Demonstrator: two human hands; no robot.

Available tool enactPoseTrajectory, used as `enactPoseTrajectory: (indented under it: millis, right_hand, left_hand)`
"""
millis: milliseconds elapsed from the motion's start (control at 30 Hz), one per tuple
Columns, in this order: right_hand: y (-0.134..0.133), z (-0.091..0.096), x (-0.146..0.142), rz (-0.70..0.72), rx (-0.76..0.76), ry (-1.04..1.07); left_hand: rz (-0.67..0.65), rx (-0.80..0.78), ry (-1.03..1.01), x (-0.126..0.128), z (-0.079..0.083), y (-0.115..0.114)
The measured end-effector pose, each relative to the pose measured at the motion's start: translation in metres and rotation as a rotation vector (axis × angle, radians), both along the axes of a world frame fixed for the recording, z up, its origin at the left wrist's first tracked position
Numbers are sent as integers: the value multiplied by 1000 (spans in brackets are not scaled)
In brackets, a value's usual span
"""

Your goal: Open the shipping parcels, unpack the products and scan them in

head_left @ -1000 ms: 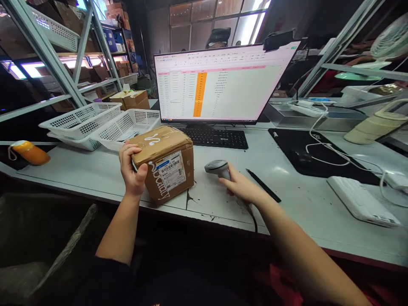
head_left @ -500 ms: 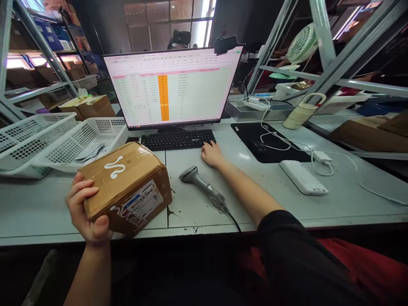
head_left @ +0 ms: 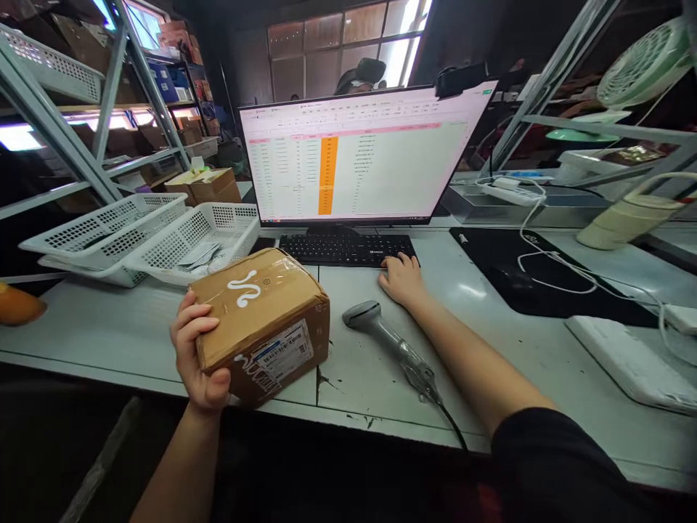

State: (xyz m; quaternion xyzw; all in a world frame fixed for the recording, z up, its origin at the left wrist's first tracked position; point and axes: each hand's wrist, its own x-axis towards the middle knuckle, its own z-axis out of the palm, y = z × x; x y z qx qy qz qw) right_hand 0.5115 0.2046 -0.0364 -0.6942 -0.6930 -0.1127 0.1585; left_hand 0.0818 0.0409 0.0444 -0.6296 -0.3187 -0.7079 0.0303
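Observation:
My left hand (head_left: pixel 199 349) grips the left end of a brown cardboard box (head_left: pixel 266 312), thumb at the front and fingers over the side. The box is tilted, with white markings on top and a shipping label (head_left: pixel 283 352) on its front face. My right hand (head_left: pixel 401 277) rests on the right end of a black keyboard (head_left: pixel 343 249), fingers spread over the keys. Between the box and my right forearm lies a grey barcode scanner (head_left: pixel 386 338) with its cable running to the table's front edge. A monitor (head_left: pixel 392 171) behind the keyboard displays a spreadsheet with an orange column.
White plastic baskets (head_left: pixel 144 265) stand at the left, one holding papers. To the right are a black mouse pad (head_left: pixel 490 254) with a mouse and white cable, a white power bank-like block (head_left: pixel 626 356), and a cream cup (head_left: pixel 621 221). Metal shelf frames flank the table.
The camera view has turned left, so everything sits further right in the picture. My left hand still holds the box and my right hand stays at the keyboard's right end.

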Motion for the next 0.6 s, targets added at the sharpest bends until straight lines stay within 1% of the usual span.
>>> enactPoseTrajectory:
  millis: [267,433,533,600]
  right_hand:
    - [9,11,-2,-50,27,-4]
    - [9,11,-5,-24,26,-3]
    - [14,12,-10,-2,-6,2]
    - [20,16,-13,9,-35,13]
  left_hand:
    - [16,-26,26,-1,1,-2]
    - [10,-35,33,-1,1,-2]
    - [7,-31,21,0,0,-2]
    - [10,-27,18,-1,0,-1]
